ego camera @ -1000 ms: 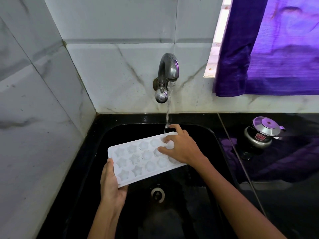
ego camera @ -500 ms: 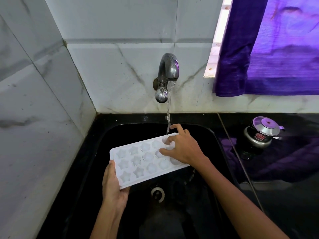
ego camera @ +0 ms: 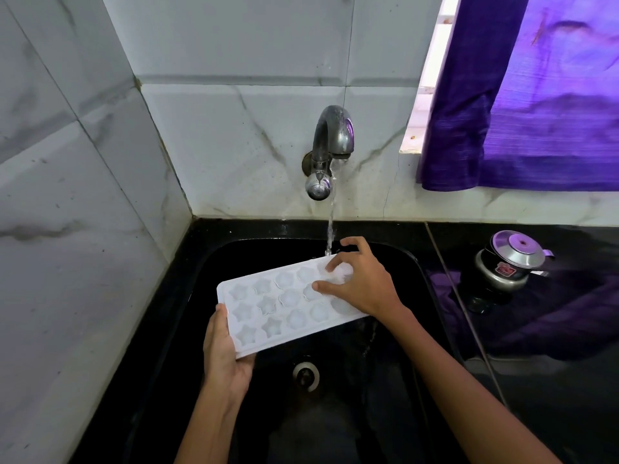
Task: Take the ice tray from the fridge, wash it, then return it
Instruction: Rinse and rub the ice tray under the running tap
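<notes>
Since the earlier frame, I am seeing the ice tray (ego camera: pixel 288 303) edging rightward under the tap (ego camera: pixel 330 152). My left hand (ego camera: pixel 224 349) is gripping its near corner; my right hand (ego camera: pixel 360 283) is curling fingers into the far cups, covering them. A steel pot (ego camera: pixel 509 262) is standing on the table (ego camera: pixel 536 380) beside the sink (ego camera: pixel 385 363).

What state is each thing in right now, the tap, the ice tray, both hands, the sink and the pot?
Tap: running, its stream lands at the tray's far end.
Ice tray: held over the sink, cavities up.
Left hand: grips the tray's near end.
Right hand: fingers curled on the tray's far cavities.
Sink: drain uncovered.
Small metal pot: upright on the counter, lid on.
</notes>
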Available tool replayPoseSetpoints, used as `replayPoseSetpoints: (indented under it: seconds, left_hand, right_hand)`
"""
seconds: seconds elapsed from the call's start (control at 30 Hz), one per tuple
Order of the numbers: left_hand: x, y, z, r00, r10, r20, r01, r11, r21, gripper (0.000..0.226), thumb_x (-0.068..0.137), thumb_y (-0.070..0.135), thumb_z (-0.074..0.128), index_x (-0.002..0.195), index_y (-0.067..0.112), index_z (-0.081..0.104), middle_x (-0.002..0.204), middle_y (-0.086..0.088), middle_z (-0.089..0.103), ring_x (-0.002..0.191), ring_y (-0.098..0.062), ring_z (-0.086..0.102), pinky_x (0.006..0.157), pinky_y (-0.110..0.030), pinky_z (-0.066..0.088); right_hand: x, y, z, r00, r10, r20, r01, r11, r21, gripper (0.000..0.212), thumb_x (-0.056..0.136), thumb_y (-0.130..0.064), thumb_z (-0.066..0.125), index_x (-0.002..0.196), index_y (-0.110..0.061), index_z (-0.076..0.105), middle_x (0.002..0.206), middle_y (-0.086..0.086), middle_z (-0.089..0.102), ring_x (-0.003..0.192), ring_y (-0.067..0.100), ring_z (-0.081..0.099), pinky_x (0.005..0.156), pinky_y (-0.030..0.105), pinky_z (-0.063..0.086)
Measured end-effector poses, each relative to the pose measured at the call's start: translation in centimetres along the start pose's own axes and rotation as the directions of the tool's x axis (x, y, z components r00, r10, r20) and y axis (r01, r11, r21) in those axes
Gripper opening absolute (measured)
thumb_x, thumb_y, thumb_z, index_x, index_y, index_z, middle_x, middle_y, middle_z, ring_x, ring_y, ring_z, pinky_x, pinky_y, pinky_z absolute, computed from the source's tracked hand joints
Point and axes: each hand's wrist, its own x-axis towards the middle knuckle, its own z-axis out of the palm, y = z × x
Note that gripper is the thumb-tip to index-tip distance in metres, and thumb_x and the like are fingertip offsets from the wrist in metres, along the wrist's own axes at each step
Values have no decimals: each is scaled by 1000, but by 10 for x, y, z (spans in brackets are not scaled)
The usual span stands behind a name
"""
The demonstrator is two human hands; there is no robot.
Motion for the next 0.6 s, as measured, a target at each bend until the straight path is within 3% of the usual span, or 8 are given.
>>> replayPoseSetpoints:
  seconds: [0.1,0.17,0.27,0.37,0.47,0.6]
  left_hand:
    - [5,2,-2,1000,15,-10,-15,999,-30,45,97,45,42,128,15,57,120,-9,67,105,-29,66,58,-34,59]
    - [8,3,-3,999,36,-12,-37,999,-40,46,96,47,44,129,17,57,122,-9,67,106,-29,66,61,-35,59]
    - [8,5,-5,998,63,-20,-64,997,-44,46,97,47,42,128,18,57,120,-7,68,105,-27,67,61,-34,59]
    - [6,3,-5,997,71,-19,-71,997,-37,45,98,46,41,128,17,57,117,-7,69,104,-27,67,62,-34,60]
    - [3,1,-5,997,73,-14,-74,997,-18,45,98,46,40,127,17,57,119,-7,68,104,-27,67,63,-34,60]
    - [2,1,-5,997,72,-12,-72,997,-14,44,98,45,40,127,16,57,117,-7,69,102,-26,67,60,-32,60]
  right_hand:
    - [-5,4,-3,999,-29,19,26,991,131,39,67,-58,74,86,-27,60,139,-14,32,123,9,44,91,28,43]
    - [-11,6,-4,992,-70,104,56,990,130,43,67,-65,68,96,-34,59,147,-14,21,133,11,33,100,29,39]
    - [-20,3,-5,961,-106,256,116,993,-25,64,70,-72,59,127,-46,48,156,-11,1,144,14,4,115,36,17]
    - [-21,-1,-7,938,-99,332,159,974,-160,78,69,-75,56,139,-47,35,158,-6,-12,144,19,-18,118,46,-3]
    - [-18,0,-6,929,-101,357,199,948,-249,86,62,-79,59,138,-45,36,158,-6,-14,143,20,-22,115,46,-11]
    - [-17,2,-3,944,-147,295,245,911,-332,88,51,-88,55,123,-37,49,157,-8,-5,144,21,-16,116,45,-11]
